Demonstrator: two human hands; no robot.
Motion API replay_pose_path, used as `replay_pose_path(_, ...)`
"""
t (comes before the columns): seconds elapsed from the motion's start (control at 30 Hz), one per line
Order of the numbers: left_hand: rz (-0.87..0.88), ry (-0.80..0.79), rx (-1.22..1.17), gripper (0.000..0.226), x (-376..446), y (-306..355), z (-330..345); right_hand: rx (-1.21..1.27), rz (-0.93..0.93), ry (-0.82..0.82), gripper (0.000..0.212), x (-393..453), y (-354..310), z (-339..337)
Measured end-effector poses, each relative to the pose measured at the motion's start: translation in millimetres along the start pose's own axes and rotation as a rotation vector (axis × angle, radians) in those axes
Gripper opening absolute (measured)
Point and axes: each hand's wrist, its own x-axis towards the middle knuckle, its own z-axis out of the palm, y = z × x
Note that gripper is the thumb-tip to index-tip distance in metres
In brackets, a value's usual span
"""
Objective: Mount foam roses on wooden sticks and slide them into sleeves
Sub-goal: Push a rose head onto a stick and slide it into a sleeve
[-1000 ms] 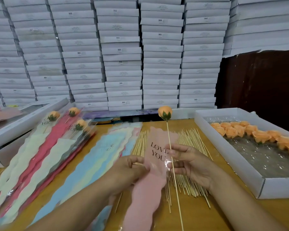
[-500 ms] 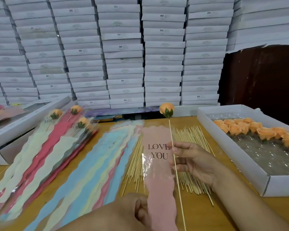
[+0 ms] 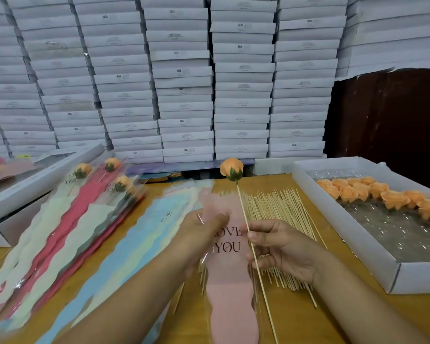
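Observation:
An orange foam rose (image 3: 231, 169) sits on the top of a thin wooden stick (image 3: 248, 234). My right hand (image 3: 281, 247) pinches that stick at mid-length and holds it upright, tilted slightly. A pink sleeve (image 3: 230, 276) printed "LOVE YOU" lies along the table just left of the stick. My left hand (image 3: 200, 234) grips the sleeve's upper left edge and is motion-blurred. The stick is outside the sleeve.
Loose sticks (image 3: 281, 209) lie piled under my hands. A white box (image 3: 333, 219) at right holds several orange roses (image 3: 382, 192). Pastel empty sleeves (image 3: 124, 239) fan out left of centre, finished sleeved roses (image 3: 85, 199) beyond them. Stacked white boxes (image 3: 184, 78) wall the back.
My left hand slid down the pink sleeve toward me, then came back up to its upper edge. My right hand kept the rose stick almost still.

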Motion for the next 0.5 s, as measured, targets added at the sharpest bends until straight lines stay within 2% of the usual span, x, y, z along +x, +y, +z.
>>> replay_pose_path(0.07, 0.017, 0.024, 0.011, 0.031, 2, -7, 5, 0.010, -0.012, 0.016, 0.023, 0, 0, -3)
replay_pose_path(0.2, -0.032, 0.011, -0.042, 0.018, 2, -20, 7, 0.013, -0.053, 0.118, 0.026, 3, -2, -8)
replay_pose_path(0.27, -0.077, 0.012, -0.034, 0.020, 3, -26, 6, 0.029, -0.086, 0.199, 0.025, 6, -3, -12)
replay_pose_path(0.5, -0.210, -0.122, -0.036, 0.013, -2, -40, 9, 0.040, -0.149, 0.381, 0.036, 18, -3, -14)
